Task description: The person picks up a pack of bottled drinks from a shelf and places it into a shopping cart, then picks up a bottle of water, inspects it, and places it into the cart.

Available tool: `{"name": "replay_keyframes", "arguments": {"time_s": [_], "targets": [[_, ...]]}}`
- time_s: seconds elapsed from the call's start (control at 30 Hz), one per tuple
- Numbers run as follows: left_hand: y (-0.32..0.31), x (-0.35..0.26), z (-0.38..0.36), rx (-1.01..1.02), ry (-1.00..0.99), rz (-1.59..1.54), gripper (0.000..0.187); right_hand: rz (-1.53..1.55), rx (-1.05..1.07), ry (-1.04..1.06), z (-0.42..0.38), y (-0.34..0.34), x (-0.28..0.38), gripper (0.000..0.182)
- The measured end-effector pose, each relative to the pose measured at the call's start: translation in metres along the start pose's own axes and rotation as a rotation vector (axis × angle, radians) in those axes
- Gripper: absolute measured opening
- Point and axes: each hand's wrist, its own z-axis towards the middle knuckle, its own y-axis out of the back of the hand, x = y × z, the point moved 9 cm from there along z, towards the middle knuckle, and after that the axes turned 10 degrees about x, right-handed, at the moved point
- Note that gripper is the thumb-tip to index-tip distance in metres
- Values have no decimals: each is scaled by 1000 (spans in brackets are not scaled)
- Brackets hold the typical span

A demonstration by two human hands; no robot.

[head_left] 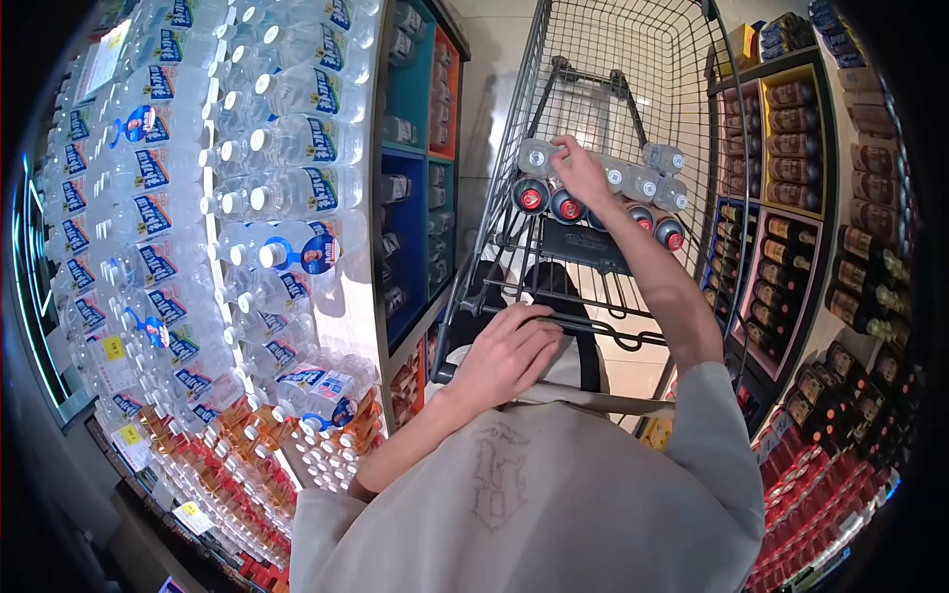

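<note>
My right hand point(583, 176) reaches into the shopping cart point(633, 89), with its thumb and fingers closed on a clear plastic bottle point(536, 157) lying on its side. More clear bottles point(663, 158) lie to the right of that hand. Nearer to me is a row of dark bottles point(531, 196) with red caps, partly covered by my right forearm. My left hand point(509, 354) is at the near end of the cart, its bent fingers over the dark handle bar point(593, 326). Part of that grip is hidden under the hand.
A tall stack of clear water bottles point(297, 138) fills the left side, beside blue and orange shelf cubbies point(405, 168). Shelves of dark bottles point(781, 242) line the right side. Red-labelled bottles point(811, 504) stand at the lower right. Pale tiled floor point(489, 99) shows beside the cart.
</note>
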Motion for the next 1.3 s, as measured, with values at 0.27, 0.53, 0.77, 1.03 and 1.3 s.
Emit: {"name": "replay_keyframes", "arguments": {"time_s": [0.27, 0.53, 0.77, 1.03, 1.3], "targets": [[6, 18, -8, -125, 54, -115, 11, -573, 173, -23, 42, -70, -3, 41], [10, 23, -13, -183, 91, -279, 14, -501, 163, 133, 27, -47, 15, 42], [9, 21, -14, -198, 74, -225, 14, -337, 146, 203, -11, 16, 74, 36], [6, 26, -15, -206, 101, -272, 12, -197, 95, 291, -78, 109, 166, 32], [30, 34, -20, -288, 191, -447, 33, -182, 15, 517, -167, 178, 280, 27]]}}
